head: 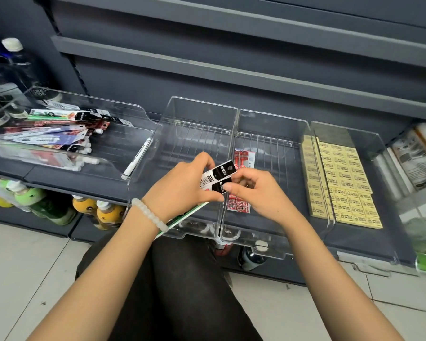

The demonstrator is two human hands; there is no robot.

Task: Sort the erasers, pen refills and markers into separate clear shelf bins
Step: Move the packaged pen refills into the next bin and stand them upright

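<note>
My left hand [182, 185] grips a bunch of pen refill packs [218, 177] with black-and-white tops, above the front of two middle clear bins. My right hand [253, 193] pinches the top pack of that bunch. One middle bin [197, 114] looks empty. The bin next to it [276, 124] holds red refill packs [244, 159]. The right bin [369, 141] is packed with rows of yellow erasers [342, 180]. The left bin [108, 107] holds mixed refill packs [49, 131] and white-capped markers [84, 156]. A white marker [138, 156] leans at its right end.
Grey shelf boards [231, 70] run above the bins. Drink bottles [59, 205] stand on the lower shelf at left, and dark bottles [12, 65] at the far left. Packaged goods [418, 156] sit at the right. My knees [182, 279] are close under the shelf edge.
</note>
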